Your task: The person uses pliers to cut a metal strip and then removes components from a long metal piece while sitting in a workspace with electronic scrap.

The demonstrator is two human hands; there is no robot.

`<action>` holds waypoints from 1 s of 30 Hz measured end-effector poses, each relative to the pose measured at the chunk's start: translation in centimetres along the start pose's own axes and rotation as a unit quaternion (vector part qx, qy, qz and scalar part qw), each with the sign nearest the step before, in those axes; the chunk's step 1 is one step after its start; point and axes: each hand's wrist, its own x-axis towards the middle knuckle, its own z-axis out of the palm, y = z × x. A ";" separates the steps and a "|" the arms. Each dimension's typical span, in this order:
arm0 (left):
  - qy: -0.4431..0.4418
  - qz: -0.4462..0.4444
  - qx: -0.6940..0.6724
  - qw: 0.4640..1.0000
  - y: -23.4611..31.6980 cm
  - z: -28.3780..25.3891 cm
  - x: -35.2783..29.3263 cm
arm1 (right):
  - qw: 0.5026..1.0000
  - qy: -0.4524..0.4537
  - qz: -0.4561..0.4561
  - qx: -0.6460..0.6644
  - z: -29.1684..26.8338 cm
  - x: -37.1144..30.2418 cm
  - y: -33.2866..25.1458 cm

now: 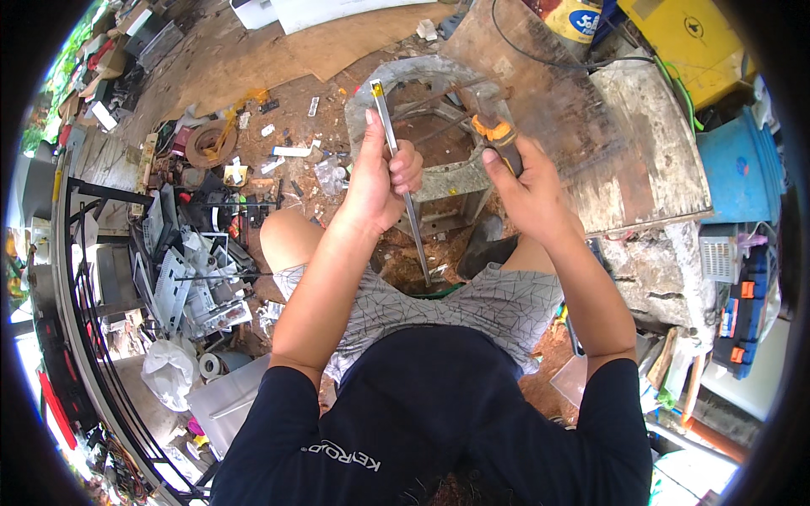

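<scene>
Scrap and dirt ring a seated person over a grey metal frame (439,181). Left hand (375,173) fists a long rod (403,181), standing tilted between the knees. Right hand (527,190) wraps an orange-handled tool (498,135), seemingly mid-strike; aim needs care.

Littered dirt floor (278,110), worn workbench (641,160), daylight

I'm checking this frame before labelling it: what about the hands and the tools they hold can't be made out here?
Head view, the only one:
- Working end of the orange-handled tool in the right hand: motion-blurred, so its kind is unclear.
- Lower tip of the thin metal rod in the left hand: too small and shadowed between the knees.
- What the tool strikes, if anything: lost in the blur.
- Right palm's grip: hidden by the hand's back.
</scene>
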 end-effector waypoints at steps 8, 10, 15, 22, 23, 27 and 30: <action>0.009 -0.006 -0.013 1.000 -0.5 -0.1 -0.1 | 0.929 -0.046 0.103 0.351 1.4 0.4 -1.2; 0.005 0.001 -0.022 1.000 -0.7 0.0 -0.1 | 0.986 -0.030 0.005 0.163 1.0 1.2 -1.3; 0.014 0.027 0.013 0.999 -1.3 0.4 -0.3 | 0.967 0.016 -0.157 -0.200 0.4 2.8 -2.2; 0.024 0.052 0.044 0.997 -1.7 0.7 -0.4 | 0.951 0.010 -0.152 -0.268 0.1 3.6 -4.0; 0.025 0.056 0.040 0.997 -1.7 0.7 -0.4 | 0.950 0.003 -0.145 -0.276 0.1 3.7 -4.1; 0.027 0.076 0.051 0.995 -1.9 0.8 -0.5 | 0.948 -0.011 -0.131 -0.289 -0.1 3.7 -4.5; 0.022 0.092 0.063 0.994 -2.0 0.8 -0.5 | 0.943 0.016 -0.167 -0.287 -0.1 3.5 -4.6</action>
